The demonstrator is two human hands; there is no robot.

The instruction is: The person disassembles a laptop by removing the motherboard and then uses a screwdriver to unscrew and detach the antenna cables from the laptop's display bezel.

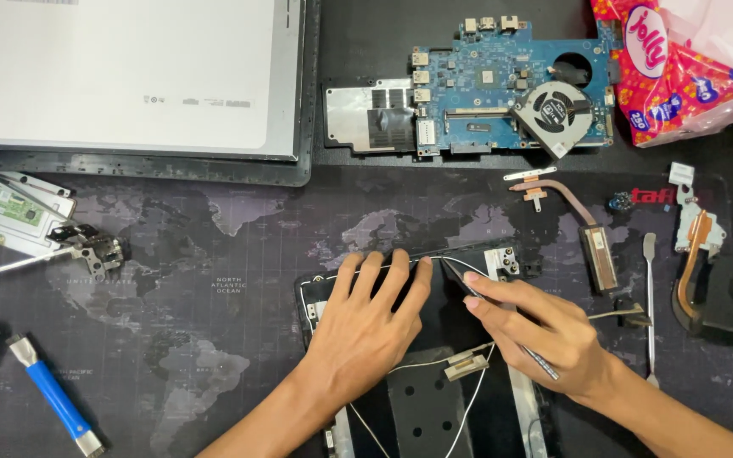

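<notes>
I see the tabletop (214, 322) covered by a dark mat printed with a world map. At its far left lies the largest piece, a grey screen panel (129, 72) in a black frame. To the right of it sits a blue circuit board (485, 85) with a round fan (556, 113) at its right end, and past that a red plastic packet (680, 68) in the far right corner.

Near the front edge lies a black laptop cover (434, 399), with thin white and black cables (468, 399) running across it. My left hand (365, 326) lies flat on the cover's upper left part, fingers spread, its grip wide and holding nothing. My right hand (545, 335) is just beside it, its grip closed on slim metal tweezers (468, 284) whose tip points at the cover's upper edge, close to the left fingertips.

Right of the hands lies a copper heat pipe (583, 225), then a thin metal pry tool (650, 297), well apart from the cover. At the left edge sit a metal hinge (95, 248) and a blue-handled tool (53, 394).
</notes>
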